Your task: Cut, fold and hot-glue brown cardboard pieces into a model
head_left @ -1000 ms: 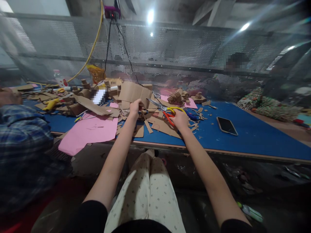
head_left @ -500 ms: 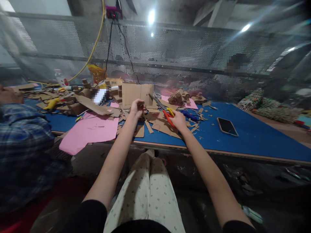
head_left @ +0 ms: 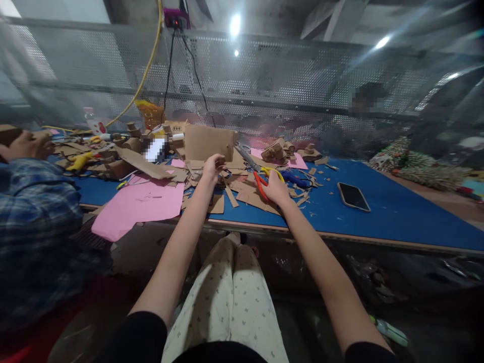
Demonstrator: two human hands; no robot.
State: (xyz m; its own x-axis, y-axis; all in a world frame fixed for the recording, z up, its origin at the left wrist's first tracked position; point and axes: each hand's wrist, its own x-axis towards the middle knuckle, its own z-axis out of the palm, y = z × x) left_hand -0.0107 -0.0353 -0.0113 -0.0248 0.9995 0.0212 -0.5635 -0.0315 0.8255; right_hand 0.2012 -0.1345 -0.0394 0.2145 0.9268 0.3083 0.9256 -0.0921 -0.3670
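Note:
My left hand (head_left: 214, 169) is closed on the lower edge of a brown cardboard piece (head_left: 207, 142), which stands upright in front of me. In my right hand (head_left: 275, 186) are scissors (head_left: 262, 182) with one red and one yellow handle loop. Their blades point up and left, toward the right edge of the cardboard, and the handles are spread. Whether the blade tips touch the cardboard I cannot tell. Below both hands lie cardboard scraps (head_left: 257, 197). A blue-handled tool (head_left: 297, 179) rests just beyond my right hand.
Pink paper (head_left: 139, 204) overhangs the front edge of the blue table (head_left: 393, 217). A phone (head_left: 354, 196) lies to the right. Small cardboard models (head_left: 274, 152) stand behind the scissors. At left, a co-worker's hand (head_left: 30, 146) holds cardboard. A mesh panel (head_left: 264, 85) rises behind.
The cardboard in my left hand has turned and shifted slightly left, now showing a plainer face. The scissors' handles have spread wider. The co-worker's hand at left has come further into view with cardboard.

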